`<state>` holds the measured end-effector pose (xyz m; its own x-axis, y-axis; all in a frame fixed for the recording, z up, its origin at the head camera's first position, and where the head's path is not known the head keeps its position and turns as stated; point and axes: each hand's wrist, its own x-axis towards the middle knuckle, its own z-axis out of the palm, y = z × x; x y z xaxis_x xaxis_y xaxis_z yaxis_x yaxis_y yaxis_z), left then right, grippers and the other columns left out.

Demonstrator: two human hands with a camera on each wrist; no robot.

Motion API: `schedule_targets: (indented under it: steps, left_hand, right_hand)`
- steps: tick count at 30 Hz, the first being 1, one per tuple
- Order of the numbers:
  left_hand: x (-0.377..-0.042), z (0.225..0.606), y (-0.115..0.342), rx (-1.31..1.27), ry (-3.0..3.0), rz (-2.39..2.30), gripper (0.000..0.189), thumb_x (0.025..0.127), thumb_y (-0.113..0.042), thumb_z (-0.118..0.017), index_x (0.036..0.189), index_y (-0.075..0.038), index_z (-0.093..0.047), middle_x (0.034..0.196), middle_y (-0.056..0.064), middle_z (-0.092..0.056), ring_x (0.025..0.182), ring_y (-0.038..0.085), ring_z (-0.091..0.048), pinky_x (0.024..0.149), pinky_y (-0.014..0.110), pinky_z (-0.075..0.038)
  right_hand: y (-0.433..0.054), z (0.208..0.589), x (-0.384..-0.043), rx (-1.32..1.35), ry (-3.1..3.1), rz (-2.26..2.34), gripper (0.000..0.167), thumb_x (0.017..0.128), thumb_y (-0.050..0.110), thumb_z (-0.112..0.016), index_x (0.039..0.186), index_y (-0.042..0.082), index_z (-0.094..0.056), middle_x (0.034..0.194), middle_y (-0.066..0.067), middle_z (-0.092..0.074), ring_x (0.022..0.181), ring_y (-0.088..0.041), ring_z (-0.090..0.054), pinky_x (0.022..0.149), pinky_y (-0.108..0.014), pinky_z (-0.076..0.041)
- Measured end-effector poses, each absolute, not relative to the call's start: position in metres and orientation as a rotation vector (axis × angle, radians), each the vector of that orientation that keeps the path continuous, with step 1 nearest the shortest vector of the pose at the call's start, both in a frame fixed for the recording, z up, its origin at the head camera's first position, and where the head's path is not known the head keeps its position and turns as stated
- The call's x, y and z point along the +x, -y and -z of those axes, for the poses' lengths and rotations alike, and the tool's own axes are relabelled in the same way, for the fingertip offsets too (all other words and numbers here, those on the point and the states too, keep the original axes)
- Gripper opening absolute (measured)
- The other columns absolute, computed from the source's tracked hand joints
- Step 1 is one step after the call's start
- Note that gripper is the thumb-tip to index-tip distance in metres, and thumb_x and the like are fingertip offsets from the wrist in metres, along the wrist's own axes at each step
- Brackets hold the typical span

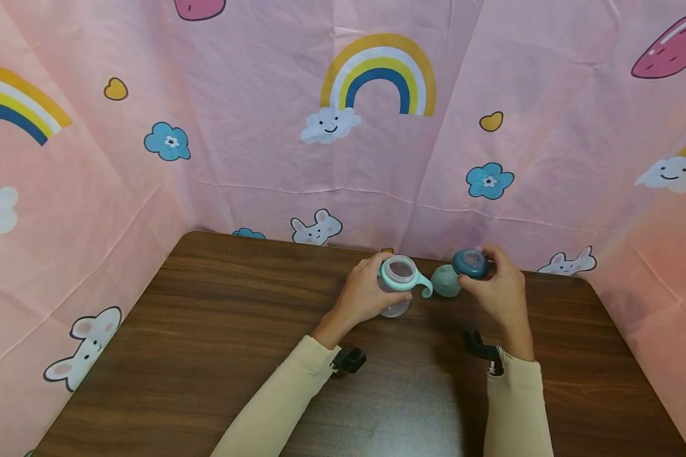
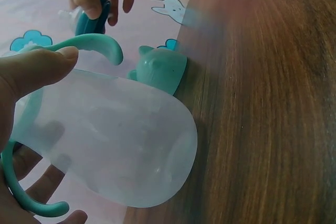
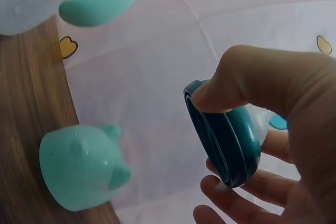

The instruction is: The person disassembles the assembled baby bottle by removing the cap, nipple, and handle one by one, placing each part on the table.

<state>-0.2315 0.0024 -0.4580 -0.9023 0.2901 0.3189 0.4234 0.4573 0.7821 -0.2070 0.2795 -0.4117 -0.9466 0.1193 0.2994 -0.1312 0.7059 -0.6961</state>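
Note:
My left hand [image 1: 368,289] grips a translucent baby bottle [image 2: 115,135] near its neck, where a mint-green ring with two curved handles [image 2: 92,45] sits. Seen from the head, the bottle's mouth is uncovered. In my right hand [image 1: 498,289] is a dark teal bottle collar [image 3: 226,135] with a clear nipple, pinched between thumb and fingers and held tilted. Between the hands, a mint-green cap with small ears [image 3: 84,166] stands on the table, just left of and below the collar in the head view. The collar is apart from the bottle.
A dark wooden table [image 1: 234,355] lies under both hands. Pink printed cloth [image 1: 263,127] rises behind the table's back edge and along both sides. The bottle and cap are near that back edge.

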Motion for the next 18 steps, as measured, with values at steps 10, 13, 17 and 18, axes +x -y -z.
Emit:
schedule_targets:
  steps: [10,13,17,18]
  left_hand:
    - [-0.231,0.458,-0.002,-0.636,2.553,1.435,0.087,0.083,-0.031,-0.101,0.154,-0.005,-0.058,0.145,0.014,-0.068,0.129,0.038,-0.064,0.107,0.059,-0.051]
    - [-0.232,0.459,-0.002,-0.636,2.551,1.442,0.087,0.083,-0.031,-0.101,0.154,-0.006,-0.058,0.146,0.014,-0.068,0.130,0.038,-0.063,0.107,0.059,-0.051]
    - [-0.232,0.459,-0.002,-0.636,2.554,1.439,0.086,0.083,-0.032,-0.101,0.154,-0.006,-0.059,0.145,0.015,-0.068,0.130,0.038,-0.064,0.107,0.059,-0.051]
    - [-0.232,0.459,-0.002,-0.637,2.554,1.436,0.086,0.083,-0.032,-0.101,0.154,-0.006,-0.059,0.145,0.015,-0.068,0.130,0.038,-0.064,0.107,0.058,-0.051]
  right_hand:
    - [-0.292,0.417,-0.208,-0.091,2.604,-1.116,0.068,0.090,0.014,-0.088,0.148,-0.001,-0.058,0.140,-0.031,-0.065,0.115,-0.045,-0.065,0.094,-0.054,-0.051]
    - [-0.296,0.421,-0.209,-0.103,2.622,-1.106,0.070,0.090,0.014,-0.087,0.150,-0.002,-0.055,0.140,-0.033,-0.063,0.115,-0.045,-0.063,0.095,-0.056,-0.049]
    - [-0.300,0.426,-0.209,-0.124,2.652,-1.094,0.072,0.092,0.016,-0.086,0.153,-0.004,-0.052,0.141,-0.034,-0.062,0.116,-0.046,-0.062,0.095,-0.057,-0.048]
    - [-0.301,0.427,-0.210,-0.129,2.656,-1.091,0.072,0.092,0.017,-0.086,0.152,-0.004,-0.052,0.141,-0.034,-0.062,0.116,-0.046,-0.061,0.095,-0.057,-0.048]
